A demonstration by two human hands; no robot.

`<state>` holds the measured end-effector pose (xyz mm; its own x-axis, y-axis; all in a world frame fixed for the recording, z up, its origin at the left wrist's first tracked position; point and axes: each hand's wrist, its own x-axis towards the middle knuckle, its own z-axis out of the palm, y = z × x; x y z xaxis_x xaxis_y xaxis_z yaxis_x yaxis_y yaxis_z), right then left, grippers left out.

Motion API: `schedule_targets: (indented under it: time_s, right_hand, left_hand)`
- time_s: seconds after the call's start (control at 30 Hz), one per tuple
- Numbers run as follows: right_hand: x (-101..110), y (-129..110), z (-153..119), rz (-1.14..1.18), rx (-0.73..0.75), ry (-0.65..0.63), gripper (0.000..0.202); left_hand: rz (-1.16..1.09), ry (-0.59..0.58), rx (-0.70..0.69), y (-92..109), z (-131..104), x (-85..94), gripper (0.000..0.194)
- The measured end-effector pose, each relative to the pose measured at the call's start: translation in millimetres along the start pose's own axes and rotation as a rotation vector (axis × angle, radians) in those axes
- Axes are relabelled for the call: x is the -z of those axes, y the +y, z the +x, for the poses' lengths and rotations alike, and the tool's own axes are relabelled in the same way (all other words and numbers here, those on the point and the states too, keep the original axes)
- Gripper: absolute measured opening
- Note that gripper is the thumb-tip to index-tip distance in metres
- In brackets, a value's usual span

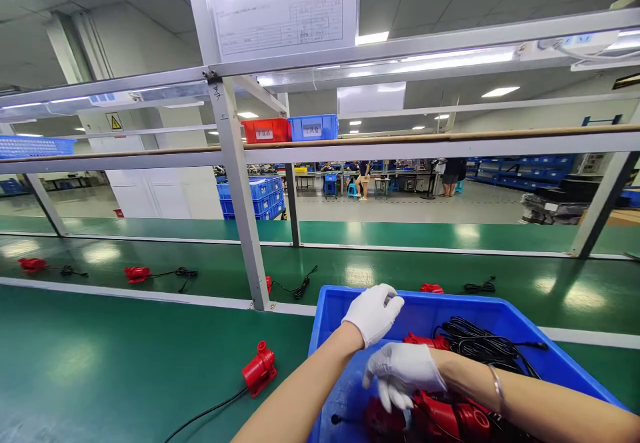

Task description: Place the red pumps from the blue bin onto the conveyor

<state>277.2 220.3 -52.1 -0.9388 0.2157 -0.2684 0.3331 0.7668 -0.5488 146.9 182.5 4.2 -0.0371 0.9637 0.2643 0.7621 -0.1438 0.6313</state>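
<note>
Red pumps point(440, 416) lay in blue bin point(345, 303) | right hand point(403, 373) touched them, fingers loosely spread | left hand point(373, 313) above, curled, grip unclear | black cables point(480, 346) right of both hands

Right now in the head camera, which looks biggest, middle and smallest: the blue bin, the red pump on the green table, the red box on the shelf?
1. blue bin
2. red box
3. red pump

The last two look close.

Bin point(330, 313) crowded; left bench point(100, 363) open
</note>
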Motion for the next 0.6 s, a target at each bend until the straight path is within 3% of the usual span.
schedule_targets:
  time_s: [0.07,0.17,0.3,0.43,0.5,0.6]
  right_hand:
    - [2,-1,-9,-0.009,-0.014,-0.025,0.030]
    - [-2,-1,-13,-0.077,-0.056,0.085,0.022]
    - [-31,-6,-1,-0.223,-0.049,0.158,0.030]
    - [-51,-13,7,-0.286,-0.007,0.162,0.014]
    - [-37,-15,0,-0.244,-0.025,0.268,0.009]
    - [14,-16,-24,-0.091,-0.091,0.490,0.014]
  left_hand:
    - [-0.003,-0.007,-0.012,1,0,0.8,0.037]
    - [-0.010,-0.008,-0.026,1,1,1.2,0.036]
    - [-0.017,-0.012,-0.016,0,1,1.1,0.035]
    - [-0.043,-0.007,0.003,0,0,3.0,0.033]
    - [-0.086,0.028,0.011,0,0,5.2,0.033]
    - [-0.196,0.106,0.040,1,3,8.2,0.043]
